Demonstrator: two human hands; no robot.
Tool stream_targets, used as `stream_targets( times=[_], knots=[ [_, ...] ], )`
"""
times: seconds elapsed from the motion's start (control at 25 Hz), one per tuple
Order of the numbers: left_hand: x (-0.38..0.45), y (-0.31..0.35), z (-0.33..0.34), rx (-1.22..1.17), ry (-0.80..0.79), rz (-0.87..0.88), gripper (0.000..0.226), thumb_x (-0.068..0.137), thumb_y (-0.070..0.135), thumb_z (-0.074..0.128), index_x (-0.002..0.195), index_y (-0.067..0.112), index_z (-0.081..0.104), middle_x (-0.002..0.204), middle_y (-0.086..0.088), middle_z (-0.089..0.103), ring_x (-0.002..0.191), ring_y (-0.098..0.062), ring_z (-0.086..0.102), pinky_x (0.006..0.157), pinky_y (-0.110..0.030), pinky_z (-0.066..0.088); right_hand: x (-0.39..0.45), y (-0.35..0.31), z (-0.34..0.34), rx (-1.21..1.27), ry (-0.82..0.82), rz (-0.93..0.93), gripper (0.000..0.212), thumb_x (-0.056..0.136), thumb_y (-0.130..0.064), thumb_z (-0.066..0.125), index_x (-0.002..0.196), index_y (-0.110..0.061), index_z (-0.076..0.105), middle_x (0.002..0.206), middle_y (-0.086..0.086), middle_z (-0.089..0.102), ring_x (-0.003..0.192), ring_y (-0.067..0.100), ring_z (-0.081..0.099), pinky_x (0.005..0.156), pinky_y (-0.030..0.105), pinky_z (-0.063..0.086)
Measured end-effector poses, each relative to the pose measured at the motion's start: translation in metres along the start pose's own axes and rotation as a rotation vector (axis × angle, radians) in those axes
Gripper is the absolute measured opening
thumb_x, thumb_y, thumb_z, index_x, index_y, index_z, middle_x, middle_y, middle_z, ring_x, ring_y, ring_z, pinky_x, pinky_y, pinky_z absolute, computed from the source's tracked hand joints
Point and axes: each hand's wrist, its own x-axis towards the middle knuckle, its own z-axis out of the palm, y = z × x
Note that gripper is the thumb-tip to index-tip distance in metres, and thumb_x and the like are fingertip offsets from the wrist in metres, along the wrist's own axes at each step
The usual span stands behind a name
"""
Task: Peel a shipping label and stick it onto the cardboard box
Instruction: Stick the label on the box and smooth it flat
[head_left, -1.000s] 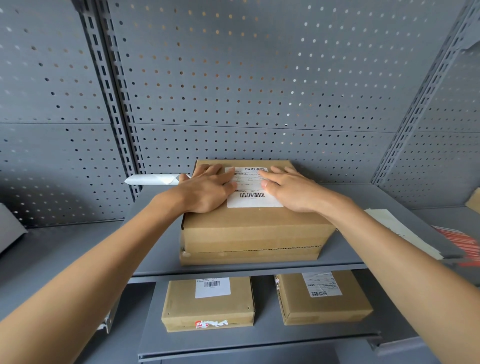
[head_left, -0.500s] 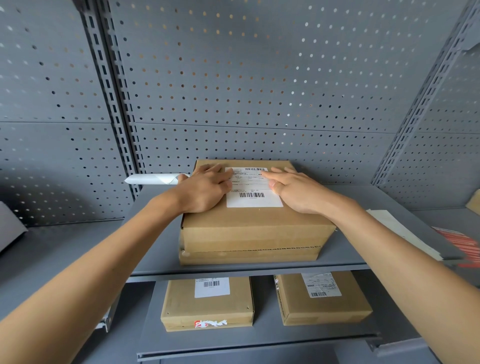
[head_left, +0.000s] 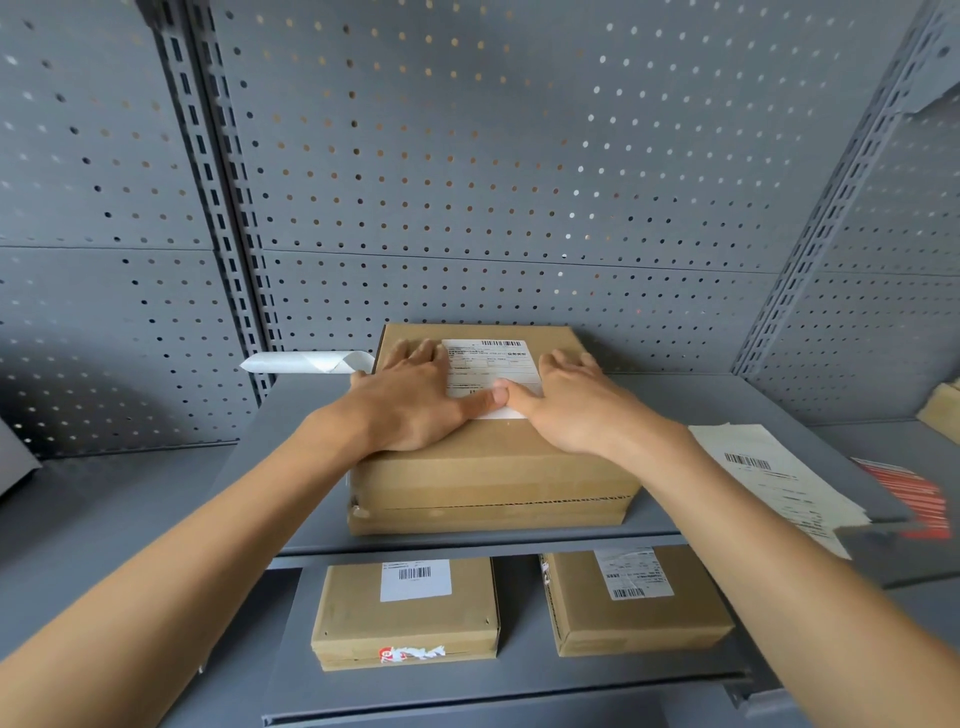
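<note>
One white shipping label (head_left: 491, 371) with a barcode along its far edge lies flat on top of your brown cardboard box (head_left: 493, 467), which sits on the upper grey shelf (head_left: 727, 405). Your left hand (head_left: 410, 402) and right hand (head_left: 576, 410) lie palm-down with fingers spread; half a second ago the thumbs were apart at the label's sides, now they meet at its near edge. You have three boxes in sight, two of them labelled boxes (head_left: 408, 613) below.
</note>
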Motion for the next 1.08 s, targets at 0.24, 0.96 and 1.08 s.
stream_targets(
  times=[0.24, 0.96, 1.08],
  knots=[
    [0.006, -0.009, 0.004, 0.009, 0.022, 0.045, 0.132, 0.061, 0.1, 0.007, 0.161, 0.014, 0.01, 0.169, 0.008, 0.009, 0.155, -0.013, -0.004, 0.118, -0.063, 0.016, -0.005, 0.008, -0.003, 0.062, -0.024, -0.058, 0.09, 0.089, -0.078, 0.024, 0.158, -0.025, 0.0, 0.168, -0.006, 0.0, 0.154, 0.023, -0.009, 0.12, 0.058, 0.015],
    [-0.011, -0.027, -0.012, -0.038, -0.114, 0.17, 0.078, 0.098, 0.065, 0.025, 0.161, 0.026, 0.001, 0.168, 0.018, -0.006, 0.152, -0.003, -0.016, 0.123, -0.054, -0.001, -0.022, 0.036, -0.02, 0.311, -0.054, -0.202, 0.068, 0.098, -0.05, 0.048, 0.157, -0.036, 0.017, 0.166, -0.009, 0.014, 0.153, 0.012, 0.009, 0.119, 0.031, 0.011],
    [-0.017, -0.022, -0.017, -0.034, -0.108, 0.166, 0.072, 0.101, 0.061, 0.022, 0.161, 0.025, 0.005, 0.168, 0.018, -0.002, 0.152, -0.002, -0.013, 0.123, -0.051, 0.0, -0.022, 0.031, -0.02, 0.28, -0.056, -0.224, 0.062, 0.102, -0.049, 0.041, 0.157, -0.034, 0.016, 0.165, -0.01, 0.013, 0.153, 0.007, 0.002, 0.118, 0.029, 0.007]
  ],
)
